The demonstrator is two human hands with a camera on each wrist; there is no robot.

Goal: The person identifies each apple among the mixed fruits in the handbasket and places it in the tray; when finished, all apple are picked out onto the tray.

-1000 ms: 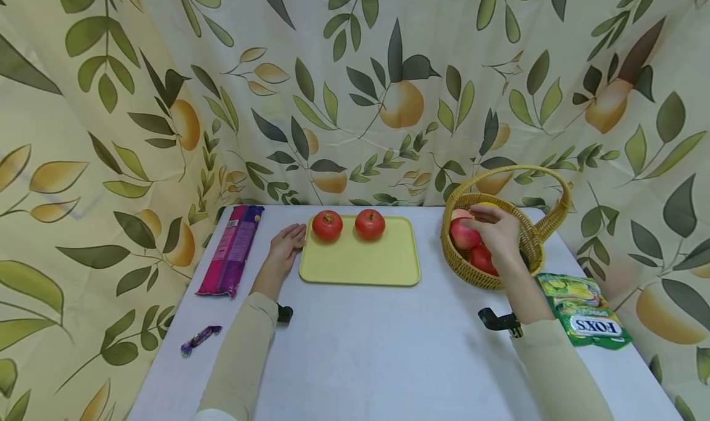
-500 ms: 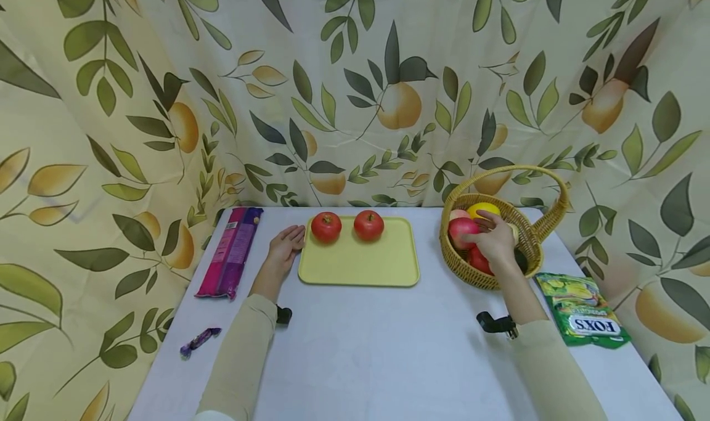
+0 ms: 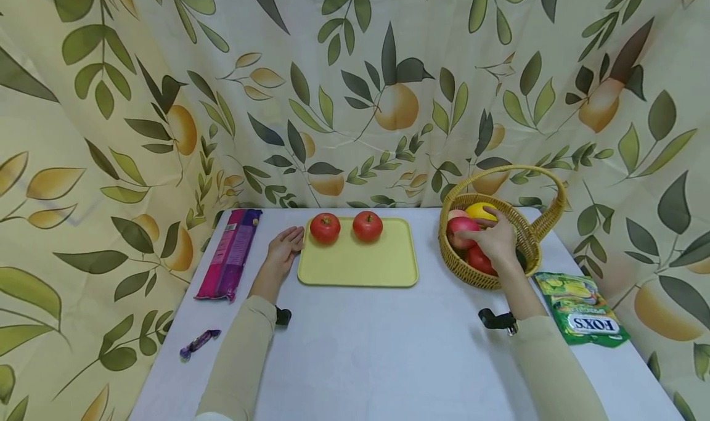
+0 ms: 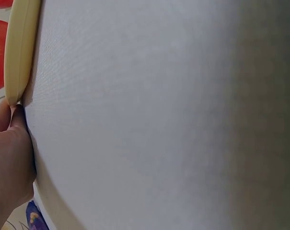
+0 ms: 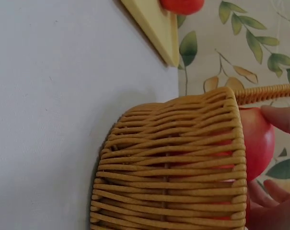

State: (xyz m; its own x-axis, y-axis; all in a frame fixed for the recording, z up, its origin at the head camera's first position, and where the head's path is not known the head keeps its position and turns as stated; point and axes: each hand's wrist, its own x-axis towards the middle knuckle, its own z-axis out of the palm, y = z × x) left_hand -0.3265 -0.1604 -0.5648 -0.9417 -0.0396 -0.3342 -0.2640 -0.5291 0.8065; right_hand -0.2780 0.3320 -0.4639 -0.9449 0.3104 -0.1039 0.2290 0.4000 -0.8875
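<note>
My left hand (image 3: 284,247) rests against the left edge of the yellow tray (image 3: 357,267), its fingers fairly straight. In the left wrist view its fingertips touch the tray's corner (image 4: 17,88). Two red tomatoes (image 3: 325,228) sit side by side along the tray's far side. Inside the wicker basket (image 3: 457,272), my right hand (image 3: 497,239) has its thumb and fingers on either side of a pinkish-red apple (image 5: 257,143). The apple stands partly above the rim in the right wrist view. A yellow lemon-like fruit (image 3: 479,210) and a red fruit (image 3: 479,261) lie beside it, partly hidden.
A pink and purple packet (image 3: 230,254) lies at the table's left, with a small purple-wrapped candy (image 3: 198,344) nearer. Right of the basket lies a green FOX'S bag (image 3: 585,313). The basket's tall handle (image 3: 510,168) arches above the fruit. A patterned curtain surrounds the table.
My right hand has drawn back slightly from the basket's far side, uncovering the yellow fruit, and settled around the pinkish-red apple. The left hand stays at the tray.
</note>
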